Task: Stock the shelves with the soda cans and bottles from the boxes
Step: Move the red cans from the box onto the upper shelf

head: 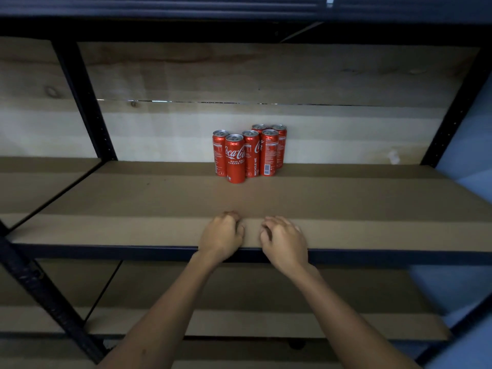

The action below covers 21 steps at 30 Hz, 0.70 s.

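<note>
Overall, surface: a brown board shelf (pixel 346 203) runs across the view, edged at the front by a dark metal rail (pixel 106 252).
Room: dim; pale wooden boards (pixel 239 75) stand behind the shelf, with a thin bright slit running across them.
Left of the shelf: a dark slanted upright (pixel 85 102) with a row of holes divides it from a neighbouring bay with its own brown board (pixel 40 182).
Below the shelf: a second brown board (pixel 239 302) lies under the front rail.
Above the shelf: a dark beam (pixel 239 12) crosses the top of the view.
Right of the shelf: another dark perforated upright (pixel 452 107), then a bluish wall (pixel 474 129).
Soda cans (pixel 249 153): six red Coca-Cola cans, upright, bunched tightly at the back middle of the shelf against the wooden boards; one stands forward of the rest.
Left hand (pixel 221 237): resting on the shelf's front edge, fingers curled under into a loose fist, holding nothing, well apart from the cans.
Right hand (pixel 283 242): just beside the left on the same edge, fingers bent and slightly spread, tips on the board, empty.
Containers: no boxes are in view.
</note>
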Motion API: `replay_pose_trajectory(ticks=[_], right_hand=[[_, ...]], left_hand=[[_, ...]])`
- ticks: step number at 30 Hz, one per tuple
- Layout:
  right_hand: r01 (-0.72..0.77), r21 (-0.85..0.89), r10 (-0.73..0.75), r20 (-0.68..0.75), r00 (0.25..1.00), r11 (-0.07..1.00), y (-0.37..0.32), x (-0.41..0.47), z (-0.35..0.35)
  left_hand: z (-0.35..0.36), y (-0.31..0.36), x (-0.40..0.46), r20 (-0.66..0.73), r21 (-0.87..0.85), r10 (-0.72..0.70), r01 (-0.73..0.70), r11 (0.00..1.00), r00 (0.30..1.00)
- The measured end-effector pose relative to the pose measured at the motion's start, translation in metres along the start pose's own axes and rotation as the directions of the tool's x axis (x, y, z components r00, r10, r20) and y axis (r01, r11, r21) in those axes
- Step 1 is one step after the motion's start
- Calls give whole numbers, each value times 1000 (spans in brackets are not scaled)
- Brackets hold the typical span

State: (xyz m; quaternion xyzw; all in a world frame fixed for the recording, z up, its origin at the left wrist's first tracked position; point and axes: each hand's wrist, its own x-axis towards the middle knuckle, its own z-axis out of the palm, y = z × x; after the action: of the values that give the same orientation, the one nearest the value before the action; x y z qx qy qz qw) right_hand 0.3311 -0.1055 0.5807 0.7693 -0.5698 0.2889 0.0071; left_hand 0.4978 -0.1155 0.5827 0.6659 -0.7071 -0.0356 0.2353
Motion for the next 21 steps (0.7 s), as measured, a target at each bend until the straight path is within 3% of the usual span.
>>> replay_pose_trajectory(ticks=[2, 4, 6, 11, 14, 18, 21], right_hand=[[46, 41, -40, -136, 990, 998, 2, -25, 3], [109, 112, -88, -182, 979, 988, 8, -52, 8], [169, 146, -139, -197, 970, 975, 16, -78, 13], [139, 146, -125, -101, 987, 979, 33, -132, 37], [40, 112, -53, 113, 992, 993, 42, -151, 54], [-124, 93, 77, 395, 916, 988, 59, -166, 81], [-225, 61, 158, 539, 828, 972, 77, -186, 112]], left_hand=[[3, 4, -28, -134, 33, 100, -96, 995, 986], [10, 5, -59, -265, 74, 225, -213, 974, 938], [21, 2, -88, -278, 166, 302, -264, 950, 912], [55, -20, -130, -71, 279, 371, -338, 899, 926], [87, -34, -148, 159, 208, 394, -421, 883, 905], [129, -53, -166, 347, 82, 202, -244, 966, 916], [167, -68, -173, 488, 47, 39, -71, 996, 872]])
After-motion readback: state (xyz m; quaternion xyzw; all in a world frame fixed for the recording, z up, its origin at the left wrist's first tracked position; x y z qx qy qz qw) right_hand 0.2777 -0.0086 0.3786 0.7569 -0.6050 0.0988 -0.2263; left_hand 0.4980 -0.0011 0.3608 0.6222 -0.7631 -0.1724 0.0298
